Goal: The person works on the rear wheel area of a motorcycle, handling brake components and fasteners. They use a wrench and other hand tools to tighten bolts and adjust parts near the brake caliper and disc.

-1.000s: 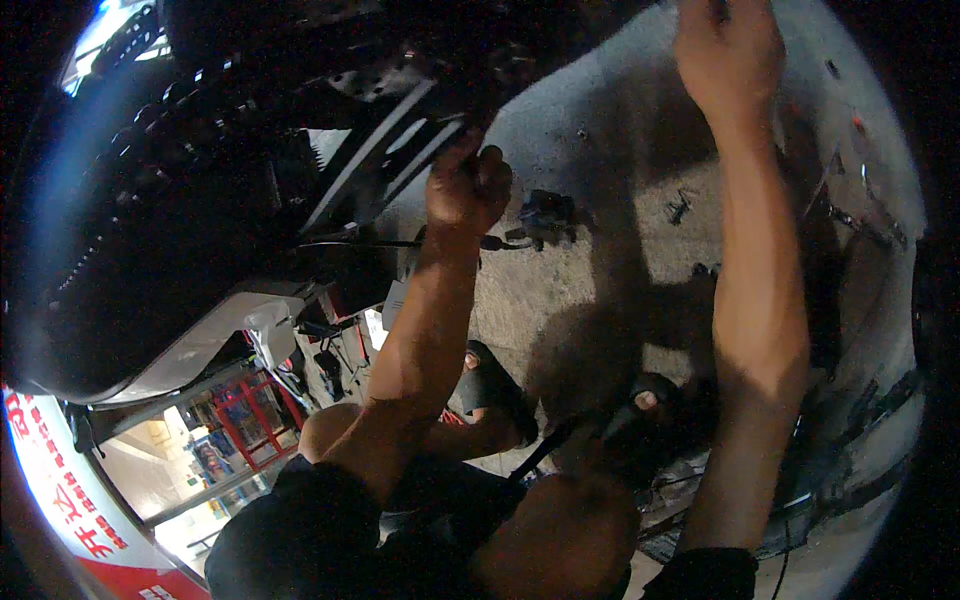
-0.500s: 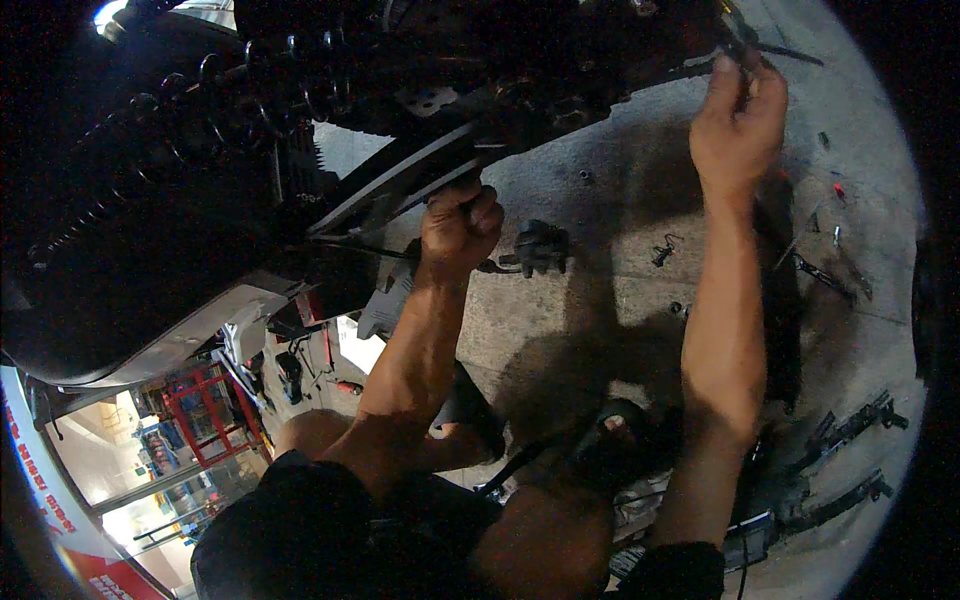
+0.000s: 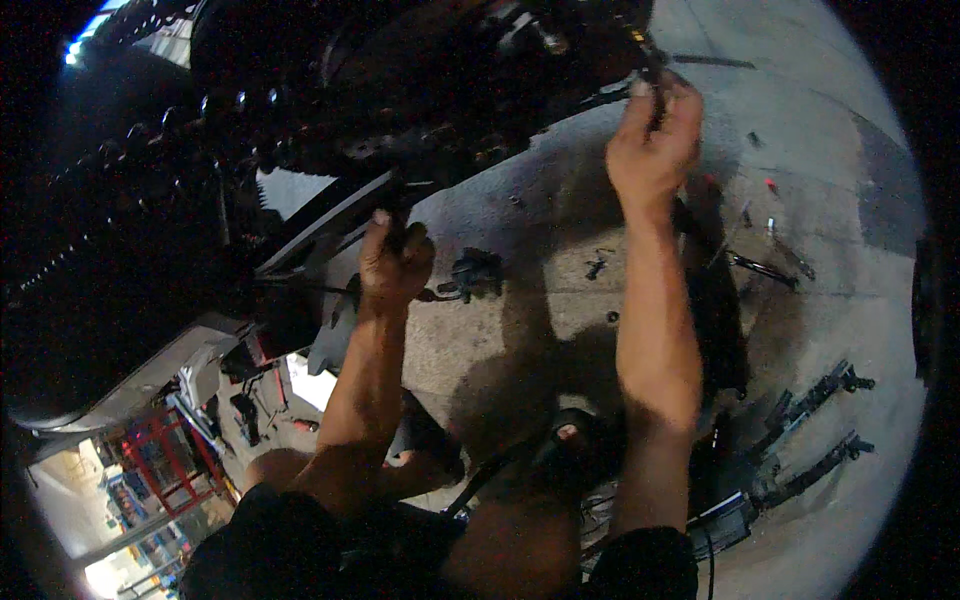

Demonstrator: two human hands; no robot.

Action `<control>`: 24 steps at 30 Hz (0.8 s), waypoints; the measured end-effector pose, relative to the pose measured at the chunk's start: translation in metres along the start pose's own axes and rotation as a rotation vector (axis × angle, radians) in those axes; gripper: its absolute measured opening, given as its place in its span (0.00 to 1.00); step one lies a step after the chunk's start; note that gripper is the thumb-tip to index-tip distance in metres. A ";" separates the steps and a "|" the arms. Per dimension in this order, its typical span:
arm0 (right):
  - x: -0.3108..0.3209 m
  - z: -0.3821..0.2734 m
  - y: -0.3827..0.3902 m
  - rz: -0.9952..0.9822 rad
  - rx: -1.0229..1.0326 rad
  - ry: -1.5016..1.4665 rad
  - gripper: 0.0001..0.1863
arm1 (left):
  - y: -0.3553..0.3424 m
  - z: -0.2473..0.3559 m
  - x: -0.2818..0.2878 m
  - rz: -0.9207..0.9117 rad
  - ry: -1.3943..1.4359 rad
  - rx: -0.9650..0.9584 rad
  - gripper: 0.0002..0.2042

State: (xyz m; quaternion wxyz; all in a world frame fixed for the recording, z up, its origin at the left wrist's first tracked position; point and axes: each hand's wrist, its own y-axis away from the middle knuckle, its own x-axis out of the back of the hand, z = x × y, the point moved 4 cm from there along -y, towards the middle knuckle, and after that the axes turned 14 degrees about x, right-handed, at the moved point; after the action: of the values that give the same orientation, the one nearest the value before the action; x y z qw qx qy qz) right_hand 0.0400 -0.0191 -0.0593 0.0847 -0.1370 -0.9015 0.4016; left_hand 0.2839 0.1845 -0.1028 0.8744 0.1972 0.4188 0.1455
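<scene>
Dark machinery with a coil spring (image 3: 190, 115), seemingly part of a motorcycle, fills the upper left. Below its underside, beside a long pale-edged bar (image 3: 335, 215), is my left hand (image 3: 397, 262). Its fingers are curled, with the thumb raised beside them; whatever they grip is lost in shadow. My right hand (image 3: 655, 145) reaches up to the machine's far right end. Thumb and fingers pinch together there on a dark, narrow part, too dim to name. A thin dark rod (image 3: 712, 62) sticks out to the right just above that hand.
A black part (image 3: 475, 272) lies on the concrete floor between my arms. Right of my right arm are scattered tools (image 3: 765, 268) and long black brackets (image 3: 815, 400). A red rack (image 3: 165, 460) stands at the lower left. My bent knees are below.
The whole view has shifted, so the machine, floor and both arms appear farther left. My left thumb now stands more apart from its curled fingers. My right hand keeps its pinch.
</scene>
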 end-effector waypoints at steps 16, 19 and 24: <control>-0.004 -0.001 0.000 0.023 -0.003 -0.047 0.15 | -0.006 0.000 0.006 -0.020 -0.029 -0.045 0.16; -0.006 -0.004 -0.001 0.007 0.031 0.058 0.14 | -0.005 -0.001 0.003 0.003 -0.054 -0.074 0.16; -0.006 -0.008 -0.003 0.017 0.127 0.153 0.12 | -0.006 -0.001 0.002 0.026 -0.066 -0.039 0.15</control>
State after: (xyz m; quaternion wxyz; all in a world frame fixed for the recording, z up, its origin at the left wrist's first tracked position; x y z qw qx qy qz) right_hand 0.0471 -0.0175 -0.0516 0.1584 -0.1693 -0.8640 0.4470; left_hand 0.2849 0.1807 -0.1077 0.8895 0.1904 0.3840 0.1583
